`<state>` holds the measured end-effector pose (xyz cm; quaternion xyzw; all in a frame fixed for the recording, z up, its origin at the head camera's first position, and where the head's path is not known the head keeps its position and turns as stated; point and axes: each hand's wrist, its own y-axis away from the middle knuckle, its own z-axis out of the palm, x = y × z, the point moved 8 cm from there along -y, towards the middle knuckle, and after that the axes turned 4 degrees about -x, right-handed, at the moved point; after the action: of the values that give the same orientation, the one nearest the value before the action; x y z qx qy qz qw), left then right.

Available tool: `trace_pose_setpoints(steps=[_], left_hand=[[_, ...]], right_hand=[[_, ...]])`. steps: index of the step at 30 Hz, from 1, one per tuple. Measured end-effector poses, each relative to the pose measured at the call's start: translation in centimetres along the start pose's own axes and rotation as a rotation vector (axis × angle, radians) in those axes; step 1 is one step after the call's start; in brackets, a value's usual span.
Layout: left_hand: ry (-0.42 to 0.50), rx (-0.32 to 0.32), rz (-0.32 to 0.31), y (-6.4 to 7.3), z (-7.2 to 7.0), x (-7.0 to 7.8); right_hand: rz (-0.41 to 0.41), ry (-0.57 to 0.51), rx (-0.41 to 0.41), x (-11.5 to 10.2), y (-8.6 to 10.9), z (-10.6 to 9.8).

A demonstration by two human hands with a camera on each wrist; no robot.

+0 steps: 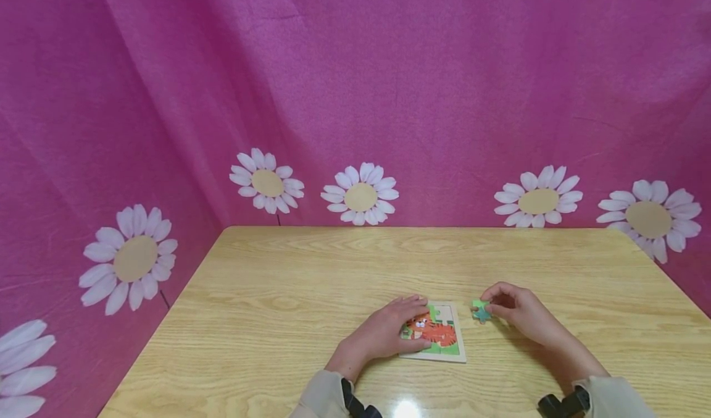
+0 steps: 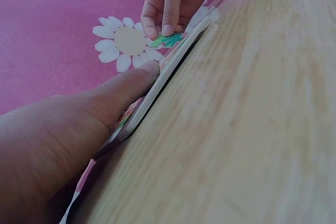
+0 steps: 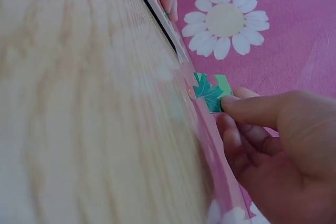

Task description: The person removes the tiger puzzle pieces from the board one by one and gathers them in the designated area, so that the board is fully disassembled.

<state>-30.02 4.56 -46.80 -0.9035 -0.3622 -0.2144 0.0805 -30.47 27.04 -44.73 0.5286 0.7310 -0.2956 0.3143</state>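
Note:
A small square jigsaw puzzle (image 1: 442, 334) with an orange striped tiger on green lies flat in a pale wooden frame. Pale bare board shows in its upper right part. My left hand (image 1: 386, 328) rests on the puzzle's left side, its thumb (image 2: 131, 82) stretched straight over the picture and the other fingers lying at the far left corner. To the right of the frame, my right hand (image 1: 522, 313) pinches a green puzzle piece (image 3: 211, 93) with a darker leaf shape between thumb and fingertips. That piece is held apart from the frame, just above the table.
The wooden table (image 1: 311, 270) extends around both hands. A pink cloth (image 1: 389, 97) printed with white daisies hangs behind it and along the left side. Black straps (image 1: 563, 402) with cameras sit at the wrists over light sleeves.

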Motion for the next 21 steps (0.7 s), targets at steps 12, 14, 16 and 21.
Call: trace_pose_setpoints(steps=[12,14,16,21], left_hand=[[0.002,0.000,-0.002,0.04,0.01,-0.01],[0.002,0.000,0.000,0.05,-0.04,0.03],[-0.001,0.001,0.002,0.06,-0.07,0.05],[-0.005,0.001,0.004,0.10,-0.14,0.12]], right_hand=[[0.031,0.113,0.014,0.39,-0.25,0.16],[0.029,0.114,0.013,0.42,-0.26,0.23],[0.020,0.116,0.011,0.38,-0.26,0.31],[0.018,0.115,0.010,0.41,-0.29,0.39]])
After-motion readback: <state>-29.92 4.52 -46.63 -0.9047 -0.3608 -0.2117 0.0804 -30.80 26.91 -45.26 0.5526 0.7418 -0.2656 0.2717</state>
